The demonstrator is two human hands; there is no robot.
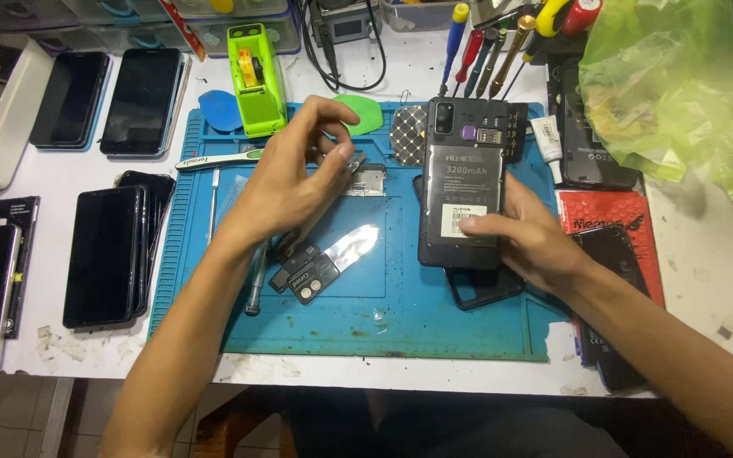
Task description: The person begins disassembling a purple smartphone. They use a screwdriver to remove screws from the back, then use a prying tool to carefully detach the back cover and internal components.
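— What takes up most of the bench?
— The blue mat (pixel 366 326) on the white table (pixel 714 280), with a green bag (pixel 663 85) at the far right corner.
— And the phones?
— Dark ones lie off the mat's left edge; the opened phone (pixel 461 182) lies face down on the mat, battery showing (back cover off).
— Which hand is on it?
— The right hand (pixel 529 239) rests against the phone's lower right edge, fingers laid on the battery, pressing rather than clenching.
— The left?
— The left hand (pixel 286 182) hovers over mat centre, fingertips pinching thin tweezers (pixel 341 166) near a small metal plate (pixel 366 180).
— Anything smaller?
— A silver strip (pixel 351 246) beside a black camera part (pixel 311 278), below that hand.
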